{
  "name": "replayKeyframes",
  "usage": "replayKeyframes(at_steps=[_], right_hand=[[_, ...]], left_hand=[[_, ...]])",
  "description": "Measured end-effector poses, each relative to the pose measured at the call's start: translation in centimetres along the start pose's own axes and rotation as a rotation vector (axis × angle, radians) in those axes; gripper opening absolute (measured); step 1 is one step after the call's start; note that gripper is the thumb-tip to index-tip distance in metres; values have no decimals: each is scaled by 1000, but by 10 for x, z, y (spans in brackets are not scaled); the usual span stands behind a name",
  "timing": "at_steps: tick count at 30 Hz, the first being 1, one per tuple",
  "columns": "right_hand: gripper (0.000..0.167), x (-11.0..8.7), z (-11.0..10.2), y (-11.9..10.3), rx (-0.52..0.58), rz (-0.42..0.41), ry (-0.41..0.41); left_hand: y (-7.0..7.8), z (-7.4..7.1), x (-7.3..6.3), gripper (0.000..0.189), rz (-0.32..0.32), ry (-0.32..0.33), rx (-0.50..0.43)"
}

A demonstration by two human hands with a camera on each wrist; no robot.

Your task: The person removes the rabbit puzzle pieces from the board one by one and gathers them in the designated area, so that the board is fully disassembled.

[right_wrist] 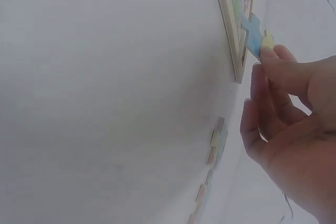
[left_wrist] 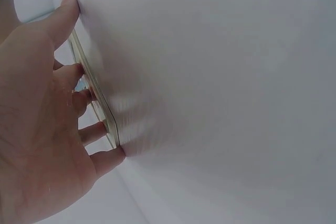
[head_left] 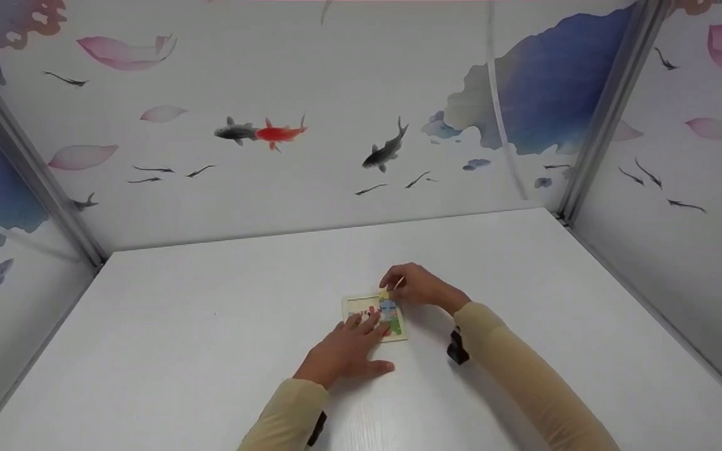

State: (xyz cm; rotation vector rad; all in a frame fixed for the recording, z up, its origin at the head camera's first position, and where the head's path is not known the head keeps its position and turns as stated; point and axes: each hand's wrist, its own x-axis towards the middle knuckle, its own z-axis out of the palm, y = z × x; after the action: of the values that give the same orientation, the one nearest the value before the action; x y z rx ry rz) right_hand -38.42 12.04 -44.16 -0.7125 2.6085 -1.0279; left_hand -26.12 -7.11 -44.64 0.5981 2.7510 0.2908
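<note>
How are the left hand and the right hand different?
The left hand rests on the puzzle tray with fingers spread; the right hand pinches a blue-and-yellow piece. The left hand comes over the tray's near side; the right hand is by its far right corner. Both are bare, with beige sleeves.

The puzzle frame (head_left: 357,305) lies on the table (head_left: 210,351), the left hand (head_left: 350,351) over its near left part, the right hand (head_left: 418,286) with a puzzle piece (right_wrist: 254,36) at its far right corner; the back wall (head_left: 311,194) stands behind, side walls (head_left: 655,257) left and right
</note>
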Motion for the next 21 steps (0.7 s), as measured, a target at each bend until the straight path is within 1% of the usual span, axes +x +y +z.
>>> replayKeyframes(at_steps=[5, 10, 14, 19, 21], right_hand=[[20, -2, -10, 3, 9, -32, 22], [18, -8, -30, 11, 41, -42, 42], [19, -16, -50, 24, 50, -27, 75], [23, -31, -69, 46, 67, 19, 104], [24, -37, -76, 55, 64, 52, 114]], left_hand=[[-1, 1, 0, 78, -3, 2, 11], [-1, 1, 0, 78, 8, 14, 21], [-1, 1, 0, 78, 10, 21, 9], [-1, 1, -1, 78, 2, 11, 3], [0, 1, -1, 78, -2, 10, 6]])
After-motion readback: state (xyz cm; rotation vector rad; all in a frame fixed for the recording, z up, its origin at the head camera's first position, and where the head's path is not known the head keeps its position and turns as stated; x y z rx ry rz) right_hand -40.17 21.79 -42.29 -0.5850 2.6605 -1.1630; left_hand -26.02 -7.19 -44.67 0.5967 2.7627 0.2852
